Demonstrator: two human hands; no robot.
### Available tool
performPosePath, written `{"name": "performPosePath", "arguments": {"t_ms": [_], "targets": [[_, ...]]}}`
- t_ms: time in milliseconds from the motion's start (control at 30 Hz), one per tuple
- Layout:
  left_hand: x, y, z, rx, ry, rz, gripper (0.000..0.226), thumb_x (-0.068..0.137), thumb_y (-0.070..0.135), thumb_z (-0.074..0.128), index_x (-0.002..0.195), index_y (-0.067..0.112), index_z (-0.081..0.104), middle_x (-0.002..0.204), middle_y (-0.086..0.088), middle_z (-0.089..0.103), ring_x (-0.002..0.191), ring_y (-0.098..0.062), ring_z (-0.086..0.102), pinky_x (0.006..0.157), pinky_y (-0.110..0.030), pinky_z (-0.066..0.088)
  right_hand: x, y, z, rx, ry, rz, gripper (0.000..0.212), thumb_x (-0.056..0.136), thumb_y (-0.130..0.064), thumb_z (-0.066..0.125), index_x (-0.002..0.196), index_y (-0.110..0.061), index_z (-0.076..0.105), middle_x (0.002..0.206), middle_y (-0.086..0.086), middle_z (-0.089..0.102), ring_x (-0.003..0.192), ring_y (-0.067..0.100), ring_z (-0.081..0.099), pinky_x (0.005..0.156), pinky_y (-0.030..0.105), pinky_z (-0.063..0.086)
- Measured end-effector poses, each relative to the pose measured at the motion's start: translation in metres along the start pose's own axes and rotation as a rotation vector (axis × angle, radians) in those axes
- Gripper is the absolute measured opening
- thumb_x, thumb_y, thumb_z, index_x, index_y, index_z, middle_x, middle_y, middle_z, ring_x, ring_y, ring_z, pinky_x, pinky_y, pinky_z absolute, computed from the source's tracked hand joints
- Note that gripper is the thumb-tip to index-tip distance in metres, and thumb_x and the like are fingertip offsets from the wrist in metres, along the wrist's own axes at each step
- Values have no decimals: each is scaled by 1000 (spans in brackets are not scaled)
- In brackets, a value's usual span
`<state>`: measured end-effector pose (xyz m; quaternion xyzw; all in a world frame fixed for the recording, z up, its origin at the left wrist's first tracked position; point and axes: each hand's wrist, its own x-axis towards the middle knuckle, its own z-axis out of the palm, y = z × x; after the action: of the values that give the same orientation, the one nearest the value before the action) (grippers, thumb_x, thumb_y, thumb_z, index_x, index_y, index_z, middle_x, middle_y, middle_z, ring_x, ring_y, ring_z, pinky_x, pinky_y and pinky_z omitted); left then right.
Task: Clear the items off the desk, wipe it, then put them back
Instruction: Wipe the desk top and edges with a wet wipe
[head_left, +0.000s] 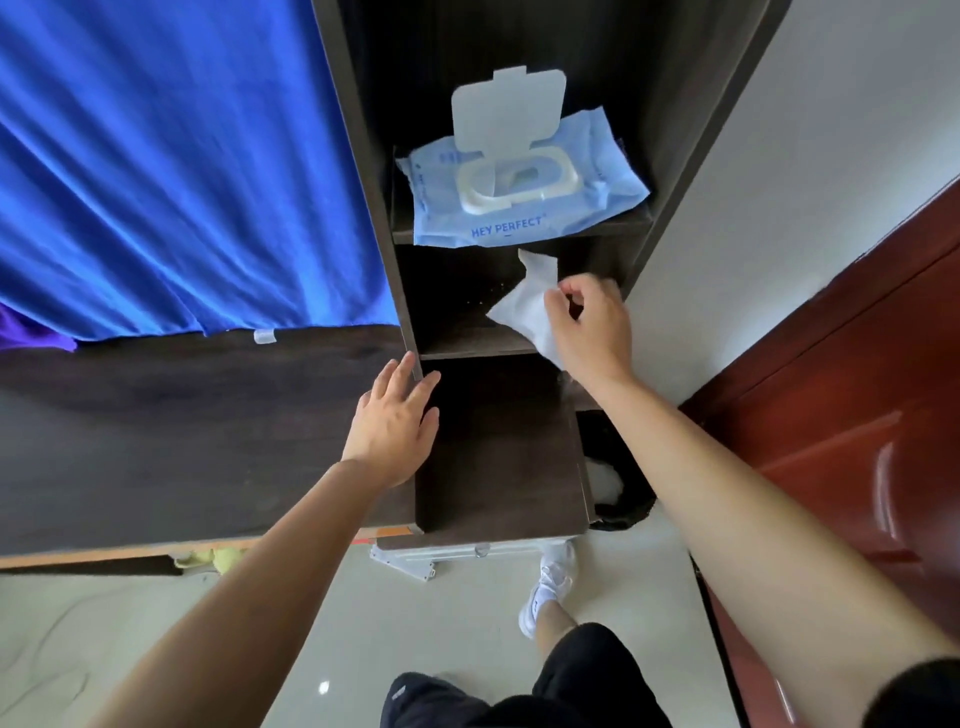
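A person stands at a dark wooden desk (182, 441), seen from above their own arms. The landmark is a blue pack of wet wipes (524, 192) lying on a shelf, its white lid (506, 106) flipped up and open, its front edge hanging slightly over the shelf lip. Just below the pack, in front of the next shelf down, the right hand (589, 325) pinches a white wipe (522, 306) between thumb and curled fingers, so that most of the sheet hangs loose and crumpled. Below and left of the pack, the left hand (395, 426) lies flat with fingers straight and spread, holding nothing; whether it presses on the desk or floats just above it, I cannot tell. Well below and to the right of the pack, a black bin (618, 452) sits on the floor. The wiping step looks about to begin. The risks seem modest: a grip on one edge only could let the damp sheet slip and drop to the floor or into the bin. A careless sweep of the arm could knock the overhanging pack down, and the open lid may let the remaining wipes dry out.
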<state>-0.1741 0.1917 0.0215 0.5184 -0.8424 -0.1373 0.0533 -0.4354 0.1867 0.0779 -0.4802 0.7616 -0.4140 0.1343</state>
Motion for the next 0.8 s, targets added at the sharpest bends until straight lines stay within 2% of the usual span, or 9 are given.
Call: {"name": "performPosePath", "arguments": {"t_ms": [100, 167, 233, 267, 400, 533, 667, 800], "targets": [[14, 6, 10, 12, -12, -15, 51, 103, 36, 44, 152, 22, 37, 165, -10, 15, 152, -31, 14, 114, -49, 32, 15, 10, 29, -16, 44, -73, 23, 95, -41, 54, 106, -22, 63, 112, -8, 52, 96, 8, 53, 78, 24, 40], [23, 8, 18, 34, -38, -22, 52, 103, 36, 45, 152, 23, 37, 165, -9, 14, 152, -30, 13, 114, -48, 32, 16, 30, 51, -147, -159, -95, 29, 98, -40, 55, 117, -20, 63, 126, 1, 54, 115, 18, 54, 85, 33, 48], [33, 7, 26, 43, -56, -35, 53, 103, 36, 45, 153, 23, 36, 166, -9, 14, 152, -29, 12, 114, -48, 32, 12, 50, 67, -310, -421, -123, 36, 100, -40, 54, 127, -19, 64, 136, 2, 53, 130, 23, 47, 101, 38, 43], [37, 8, 29, 39, -61, -44, 53, 102, 36, 45, 153, 22, 36, 165, -9, 14, 152, -30, 13, 113, -48, 33, 10, 58, 72, -347, -469, -152, 37, 100, -39, 55, 128, -19, 65, 138, 2, 53, 132, 24, 46, 105, 37, 40], [50, 7, 41, 34, -83, -95, 54, 102, 36, 45, 153, 22, 36, 165, -10, 15, 151, -30, 14, 113, -48, 34, 9, 71, 71, -333, -458, -212, 34, 98, -35, 58, 126, -18, 68, 135, 3, 56, 129, 27, 48, 108, 38, 39], [54, 9, 48, 49, -63, -126, 58, 100, 36, 49, 154, 23, 33, 165, -9, 16, 149, -31, 18, 114, -48, 30, 24, 65, 71, -375, -425, -212, 32, 101, -36, 50, 123, -23, 70, 127, 5, 59, 125, 32, 48, 105, 42, 38], [57, 12, 53, 38, -42, -150, 67, 95, 36, 55, 155, 23, 30, 164, -9, 17, 147, -31, 20, 116, -47, 27, 33, 54, 88, -486, -393, -196, 37, 102, -36, 47, 135, -30, 63, 142, 7, 48, 135, 33, 38, 111, 44, 30], [55, 12, 60, 21, -29, -167, 68, 93, 35, 57, 154, 21, 31, 165, -9, 16, 148, -32, 20, 115, -48, 29, 30, 46, 106, -505, -446, -225, 39, 101, -35, 47, 137, -32, 61, 148, 8, 43, 138, 35, 35, 112, 47, 29]]}}
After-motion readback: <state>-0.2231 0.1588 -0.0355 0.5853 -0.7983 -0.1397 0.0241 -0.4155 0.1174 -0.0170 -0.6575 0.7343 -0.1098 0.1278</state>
